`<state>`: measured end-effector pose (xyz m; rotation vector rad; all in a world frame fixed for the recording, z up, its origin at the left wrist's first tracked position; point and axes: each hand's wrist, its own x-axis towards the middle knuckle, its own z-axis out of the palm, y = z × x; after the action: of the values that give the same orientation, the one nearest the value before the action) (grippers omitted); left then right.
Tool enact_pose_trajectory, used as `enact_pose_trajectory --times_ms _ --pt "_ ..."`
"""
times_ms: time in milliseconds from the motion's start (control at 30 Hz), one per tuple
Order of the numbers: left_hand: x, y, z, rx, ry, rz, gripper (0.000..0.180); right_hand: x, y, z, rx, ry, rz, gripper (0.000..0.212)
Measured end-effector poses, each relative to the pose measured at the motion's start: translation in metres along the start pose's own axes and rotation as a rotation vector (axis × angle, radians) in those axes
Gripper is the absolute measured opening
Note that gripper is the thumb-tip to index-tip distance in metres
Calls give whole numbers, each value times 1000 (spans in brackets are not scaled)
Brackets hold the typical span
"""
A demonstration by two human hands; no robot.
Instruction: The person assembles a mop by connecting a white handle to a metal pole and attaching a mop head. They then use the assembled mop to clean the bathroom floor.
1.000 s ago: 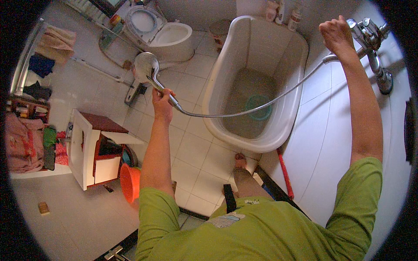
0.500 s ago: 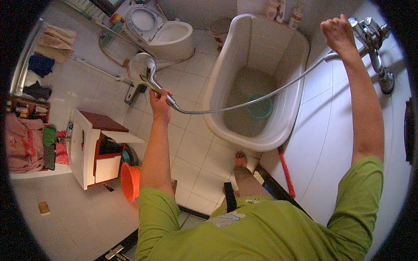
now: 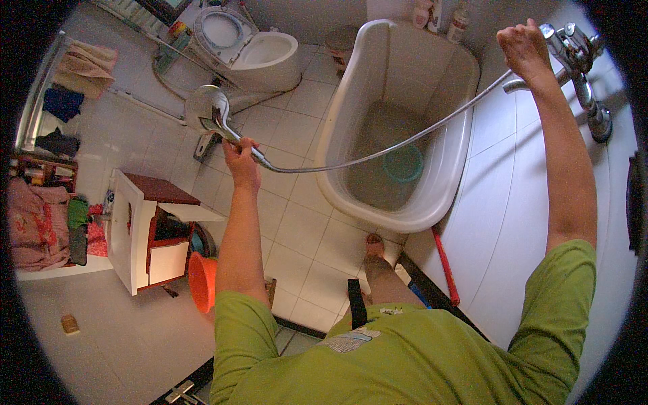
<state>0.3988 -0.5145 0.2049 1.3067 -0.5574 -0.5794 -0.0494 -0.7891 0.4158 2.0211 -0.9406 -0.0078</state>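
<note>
My left hand (image 3: 241, 165) is wrapped around the handle of a chrome shower head (image 3: 204, 110), held out over the floor between the toilet and the tub. Its metal hose (image 3: 395, 146) sags across the bathtub (image 3: 413, 221) toward the wall tap. At the upper right my right hand (image 3: 525, 52) is closed, fingers curled, beside the chrome mixer tap (image 3: 575, 52). What those fingers hold, if anything, is hidden. Below the hose, a round teal basin (image 3: 403, 164) sits inside the tub.
A toilet (image 3: 266, 54) with its lid up stands at the far left of the tub. Left are a vanity cabinet (image 3: 165, 263) and an orange bucket (image 3: 202, 282). A red stick (image 3: 445, 270) leans near the tub; bottles (image 3: 457, 25) stand behind it.
My left hand has shifted slightly left with the shower head, which has tilted and moved left too. The hose moved along with it. My right hand stays by the tap.
</note>
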Motion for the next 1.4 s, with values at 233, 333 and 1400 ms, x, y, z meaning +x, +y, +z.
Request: enact_pose_trajectory --times_ms 233,333,1400 --pt "1 -4 -4 -12 -5 56 21 -1 0 7 11 -6 -8 10" --pt "0 -2 -4 -20 16 57 13 -1 0 8 13 14 -16 10" --pt "-4 3 -6 61 -67 -83 19 25 -4 4 2 41 -43 9"
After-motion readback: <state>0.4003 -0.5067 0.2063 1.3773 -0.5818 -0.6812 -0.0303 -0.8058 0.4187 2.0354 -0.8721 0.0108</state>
